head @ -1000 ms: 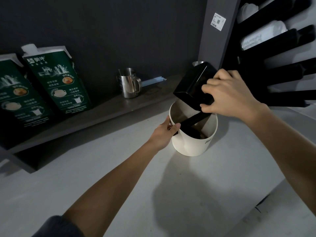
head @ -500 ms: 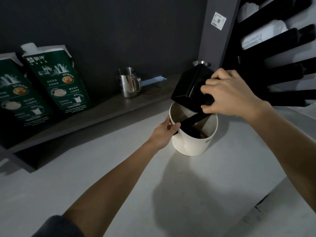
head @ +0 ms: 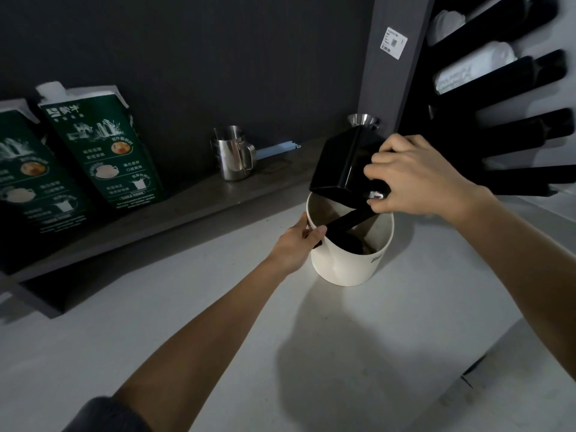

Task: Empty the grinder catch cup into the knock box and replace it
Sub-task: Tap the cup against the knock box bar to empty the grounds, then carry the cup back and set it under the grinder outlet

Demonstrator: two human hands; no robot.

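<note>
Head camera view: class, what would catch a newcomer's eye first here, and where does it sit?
Probably the black catch cup, tipped mouth-down over the white knock box near the middle of the pale counter. The right hand grips the cup while the left hand steadies the box's rim. Next, two green cartons stand on the dark shelf at left, with a steel milk pitcher further along.

Your right hand (head: 417, 179) grips the black catch cup (head: 343, 165), tipped over the white knock box (head: 346, 260), its lower edge at the box's far rim. Your left hand (head: 296, 244) clasps the box's near-left rim, thumb on the end of the black knock bar (head: 346, 221) that crosses the opening. Behind the box to the left, a steel milk pitcher (head: 232, 152) stands on the dark shelf (head: 174, 210); two green cartons (head: 103, 148) stand farther left.
</note>
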